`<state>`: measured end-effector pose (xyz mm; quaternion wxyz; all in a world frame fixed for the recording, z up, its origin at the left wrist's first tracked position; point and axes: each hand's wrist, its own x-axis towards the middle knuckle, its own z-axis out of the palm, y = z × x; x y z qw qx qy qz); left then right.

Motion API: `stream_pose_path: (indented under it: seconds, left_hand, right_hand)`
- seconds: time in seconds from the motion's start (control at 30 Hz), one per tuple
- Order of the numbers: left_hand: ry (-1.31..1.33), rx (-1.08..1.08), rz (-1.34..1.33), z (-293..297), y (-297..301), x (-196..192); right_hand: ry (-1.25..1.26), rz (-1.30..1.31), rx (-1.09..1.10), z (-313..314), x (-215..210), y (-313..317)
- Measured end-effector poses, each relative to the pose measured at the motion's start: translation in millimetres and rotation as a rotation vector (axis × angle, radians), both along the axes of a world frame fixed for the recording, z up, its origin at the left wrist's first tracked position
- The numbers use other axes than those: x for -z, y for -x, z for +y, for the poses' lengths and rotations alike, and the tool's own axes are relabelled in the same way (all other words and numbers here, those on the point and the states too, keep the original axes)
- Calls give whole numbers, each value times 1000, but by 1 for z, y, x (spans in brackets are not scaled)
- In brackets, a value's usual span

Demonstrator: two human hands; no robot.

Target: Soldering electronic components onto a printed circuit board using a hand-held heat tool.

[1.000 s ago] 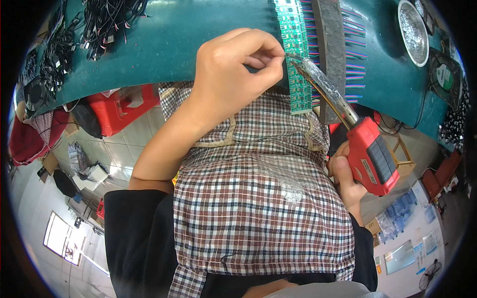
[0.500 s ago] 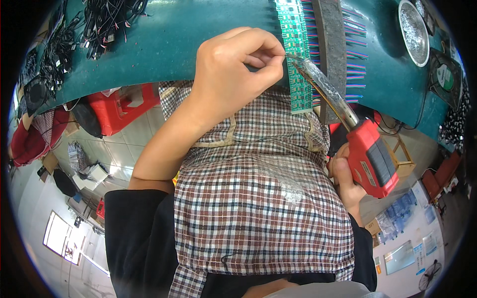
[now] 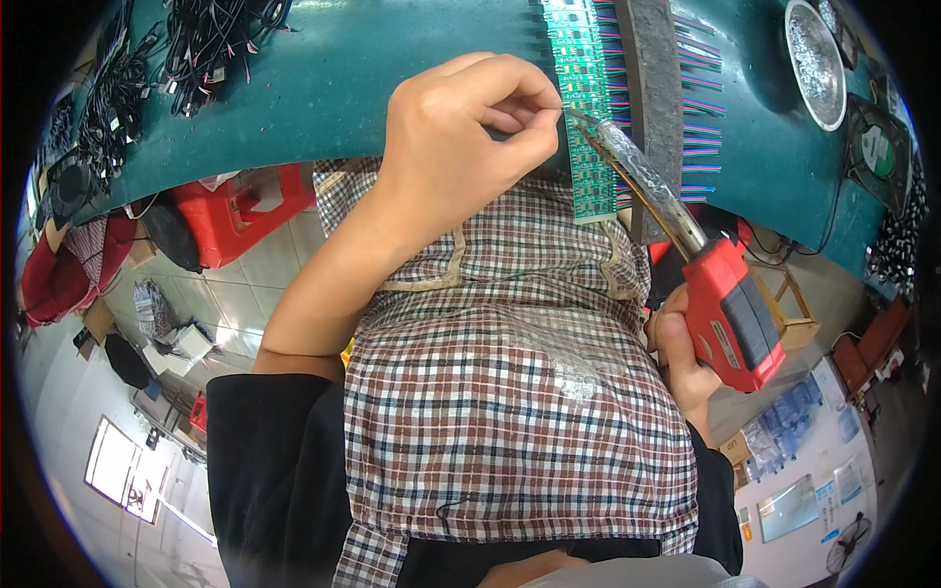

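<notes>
The left hand [image 3: 461,147] is pinched nearly closed on a thin solder wire [image 3: 578,120], fed to the tip of the red soldering iron [image 3: 686,265] gripped in the right hand [image 3: 681,358]; both meet on the green circuit-board strip [image 3: 586,108] at the near edge of the teal bench [image 3: 323,88]; coloured wires [image 3: 701,108] are already attached along the strip, though how many joints remain I cannot tell

- The left hand [image 3: 461,147] pinches something thin at its fingertips [image 3: 544,98], too small to tell whether solder wire or a lead.
- The soldering iron [image 3: 730,314] hides most of the right hand [image 3: 681,358]; its grip cannot be read.
- The green circuit strip [image 3: 588,108], just beside the fingers, is cut off by the top edge.
- Behind the left hand, the bench [image 3: 323,88] edge is hidden.
</notes>
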<state>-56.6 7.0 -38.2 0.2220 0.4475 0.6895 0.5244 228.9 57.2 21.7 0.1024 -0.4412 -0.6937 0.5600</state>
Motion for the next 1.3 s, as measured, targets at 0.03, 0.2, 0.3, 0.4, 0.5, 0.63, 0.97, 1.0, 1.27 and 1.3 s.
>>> stream_pose_path:
  seconds: [0.03, 0.2, 0.3, 0.4, 0.5, 0.63, 0.97, 1.0, 1.27, 1.3]
  left_hand:
    - [0, -2, -3, 0, 0, 0]
    - [-5, -4, -1, 0, 0, 1]
    - [-3, -5, 6, 0, -1, 1]
    - [-1, -8, 10, -1, 0, 2]
    - [2, -1, 4, 0, 0, 1]
    - [135, 45, -145, -5, 5, -12]
    - [116, -234, 661, 11, 81, -18]
    - [121, -220, 671, 10, 82, -18]
    - [145, -237, 725, 8, 70, -20]
    - [263, -319, 477, 10, 61, -29]
  right_hand:
    - [1, 1, -1, 0, 0, 1]
    - [4, 28, 19, -1, 0, 4]
    - [35, 84, 86, -3, 1, 3]
    - [48, 119, 70, -2, 1, 5]
    - [22, 74, 59, -2, 2, -1]
    - [82, 159, 130, -3, -6, 17]
    - [74, 195, 128, 0, -5, 15]
    - [69, 182, 125, -1, -6, 15]
    - [71, 188, 116, 1, -8, 20]
    - [71, 188, 124, 1, -8, 20]
